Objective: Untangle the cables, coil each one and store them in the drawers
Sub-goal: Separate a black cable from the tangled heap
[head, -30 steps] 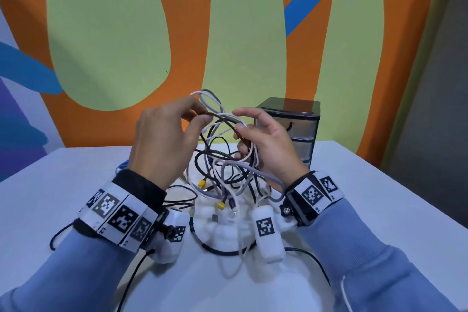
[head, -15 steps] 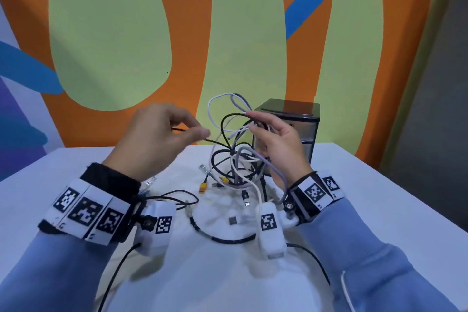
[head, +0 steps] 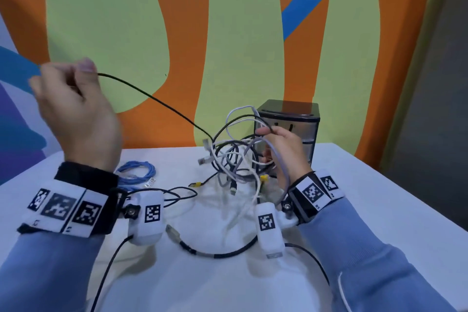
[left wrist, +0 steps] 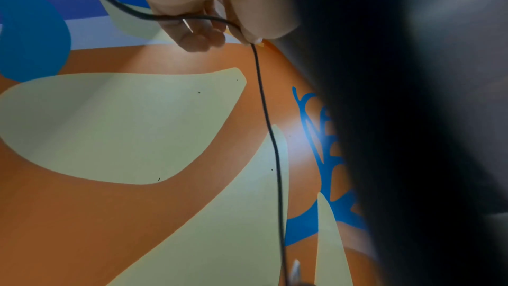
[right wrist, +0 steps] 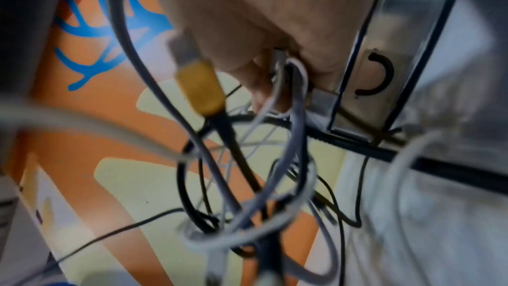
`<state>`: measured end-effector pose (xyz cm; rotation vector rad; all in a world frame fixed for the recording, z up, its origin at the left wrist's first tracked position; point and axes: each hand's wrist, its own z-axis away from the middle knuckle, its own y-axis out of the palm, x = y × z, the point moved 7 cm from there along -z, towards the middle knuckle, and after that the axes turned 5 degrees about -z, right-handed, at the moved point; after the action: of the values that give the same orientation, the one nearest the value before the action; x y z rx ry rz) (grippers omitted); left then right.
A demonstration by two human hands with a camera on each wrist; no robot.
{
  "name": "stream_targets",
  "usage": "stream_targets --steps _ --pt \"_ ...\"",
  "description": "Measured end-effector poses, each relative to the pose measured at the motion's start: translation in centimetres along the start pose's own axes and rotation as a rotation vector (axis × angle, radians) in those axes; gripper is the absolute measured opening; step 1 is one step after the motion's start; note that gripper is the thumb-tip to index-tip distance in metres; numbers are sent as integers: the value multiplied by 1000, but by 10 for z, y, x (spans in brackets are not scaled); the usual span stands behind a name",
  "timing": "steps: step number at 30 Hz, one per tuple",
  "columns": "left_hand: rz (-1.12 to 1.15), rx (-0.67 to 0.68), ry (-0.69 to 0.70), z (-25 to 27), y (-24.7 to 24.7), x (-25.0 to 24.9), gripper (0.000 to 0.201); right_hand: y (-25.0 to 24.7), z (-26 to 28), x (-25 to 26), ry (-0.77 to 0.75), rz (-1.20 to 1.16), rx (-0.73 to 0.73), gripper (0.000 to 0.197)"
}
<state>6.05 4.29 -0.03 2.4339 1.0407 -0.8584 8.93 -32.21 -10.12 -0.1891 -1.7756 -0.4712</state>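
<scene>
On the white table (head: 379, 210), left hand (head: 73, 111) pinches black cable (head: 152, 95); right hand (head: 283, 152) grips tangle (head: 233, 157).

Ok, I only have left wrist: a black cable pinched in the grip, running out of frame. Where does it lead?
Observer: The thin black cable runs from the left hand down into the tangle that the right hand holds up.
Operator: Where are the drawers?
Observer: The drawer unit stands just behind the tangle; none looks pulled out.
Operator: Any cable separate?
Observer: A blue cable lies coiled on the table, apart from the tangle.
</scene>
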Motion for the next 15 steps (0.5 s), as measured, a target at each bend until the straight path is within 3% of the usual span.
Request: stream_targets --steps 4,10,12,15 --pt "123 282 72 19 27 -25 36 7 12 14 -160 264 8 25" --pt "-14 859 206 55 57 -39 35 25 48 69 -560 214 130 45" --pt "85 932 202 63 61 -43 34 41 60 80 -605 123 322 55" --pt "279 939 193 67 62 -55 34 77 71 68 -444 117 692 66"
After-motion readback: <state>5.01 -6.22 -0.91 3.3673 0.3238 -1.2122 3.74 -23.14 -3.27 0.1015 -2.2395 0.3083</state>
